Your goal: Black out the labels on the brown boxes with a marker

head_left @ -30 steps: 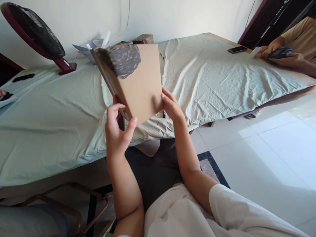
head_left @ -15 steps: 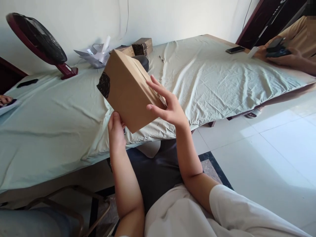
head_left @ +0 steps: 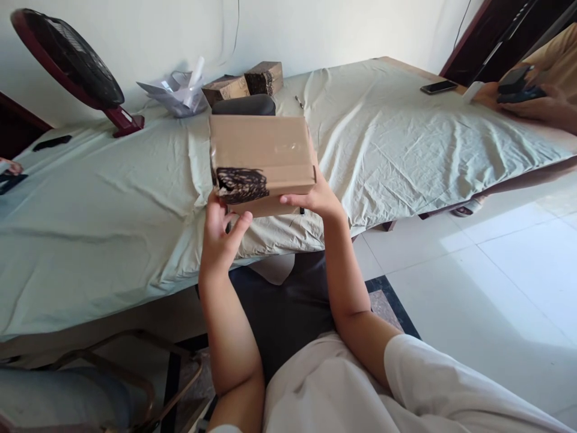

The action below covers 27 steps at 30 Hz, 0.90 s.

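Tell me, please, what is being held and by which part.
A cardboard box, held by the left hand near its scribbled corner and the right hand at its right end.

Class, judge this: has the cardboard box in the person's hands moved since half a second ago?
Yes: the cardboard box has turned, and its top has dropped in view below the left carton by the wall, which it partly covered before.

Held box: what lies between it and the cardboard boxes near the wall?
In the head view, a dark, rounded, partly hidden object lies between the held box and the cardboard boxes.
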Motion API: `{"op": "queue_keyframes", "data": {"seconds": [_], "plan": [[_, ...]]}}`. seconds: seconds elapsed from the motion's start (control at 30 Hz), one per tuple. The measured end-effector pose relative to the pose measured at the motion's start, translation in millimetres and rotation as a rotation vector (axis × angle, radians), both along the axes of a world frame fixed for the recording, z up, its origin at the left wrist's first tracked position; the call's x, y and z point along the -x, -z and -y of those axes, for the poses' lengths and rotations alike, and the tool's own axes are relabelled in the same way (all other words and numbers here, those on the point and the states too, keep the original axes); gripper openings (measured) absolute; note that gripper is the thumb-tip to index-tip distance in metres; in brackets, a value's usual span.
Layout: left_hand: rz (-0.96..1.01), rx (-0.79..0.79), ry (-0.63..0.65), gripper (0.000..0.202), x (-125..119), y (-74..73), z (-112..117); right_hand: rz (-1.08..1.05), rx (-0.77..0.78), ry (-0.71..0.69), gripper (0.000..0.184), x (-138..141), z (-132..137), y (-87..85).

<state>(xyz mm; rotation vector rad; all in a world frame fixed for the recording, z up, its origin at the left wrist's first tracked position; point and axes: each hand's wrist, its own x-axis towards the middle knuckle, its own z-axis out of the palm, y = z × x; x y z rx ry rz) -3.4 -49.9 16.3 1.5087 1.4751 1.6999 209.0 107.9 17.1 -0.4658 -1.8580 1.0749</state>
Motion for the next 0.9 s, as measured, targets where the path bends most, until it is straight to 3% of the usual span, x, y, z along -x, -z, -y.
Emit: {"op": "queue_keyframes", "data": {"seconds": [0.1, 0.2, 0.33, 0.6, 0.77, 0.9], "plan": [[0.129, 0.09, -0.012, 0.063, -1, 1.9, 2, 0.067, -0.147, 0.057, 0.16, -1, -3, -0.5], [0.248, 0.158, -0.122, 0.06, -2, 6.2, -2, 0.125, -0.238, 0.026, 0.158, -4, -7, 0.4], [0.263, 0.199, -0.227, 0.036, -4, 8.8, -10, 0.141, -0.294, -0.026, 0.153, -6, -9, -0.1], [0.15, 0.214, -0.324, 0.021, -1, -8.1, -1, 0.077, -0.279, -0.041, 0.153, 8, -7, 4.6], [0.149, 0.179, -0.356, 0.026, 3, -11.8, 5, 0.037, -0.286, -0.102, 0.156, 18, -12, 9.4], [0.254, 0.314, -0.248, 0.031, 11, -9.0, 8, -0.003, -0.177, -0.126, 0.154, 16, -11, 8.9]]}}
